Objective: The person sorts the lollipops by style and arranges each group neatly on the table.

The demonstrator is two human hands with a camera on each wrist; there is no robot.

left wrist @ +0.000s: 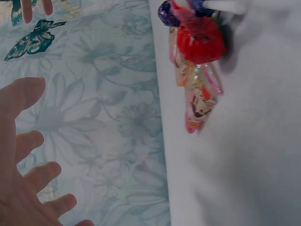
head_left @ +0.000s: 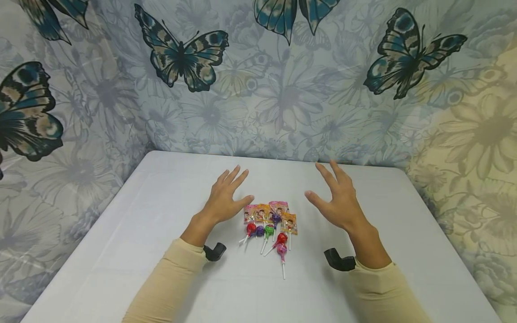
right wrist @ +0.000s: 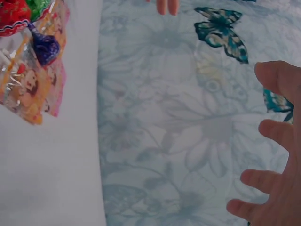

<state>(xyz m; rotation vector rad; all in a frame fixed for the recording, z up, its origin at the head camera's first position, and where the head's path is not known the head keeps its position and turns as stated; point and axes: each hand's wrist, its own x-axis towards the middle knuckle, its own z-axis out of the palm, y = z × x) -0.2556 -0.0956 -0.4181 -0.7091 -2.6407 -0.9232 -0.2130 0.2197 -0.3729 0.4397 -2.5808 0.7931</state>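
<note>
Several lollipops in red, purple, green and pink wrappers lie in a loose group on the white table, among them a pink lollipop [head_left: 281,249] nearest the front and a green lollipop [head_left: 269,230]. Just behind them are small printed candy packets [head_left: 289,223], pink and orange with a cartoon face. My left hand [head_left: 226,197] hovers left of the group, fingers spread and holding nothing. On the other side, my right hand [head_left: 339,199] is raised with its fingers apart, also holding nothing. The left wrist view shows a red lollipop [left wrist: 201,43] close up, apart from the fingers.
The white table [head_left: 133,215] reaches back to a wall of floral cloth [head_left: 282,103] with printed butterflies, which also runs down both sides. A black wrist mount [head_left: 215,252] sticks out from the left sleeve, and another black mount [head_left: 339,260] from the right.
</note>
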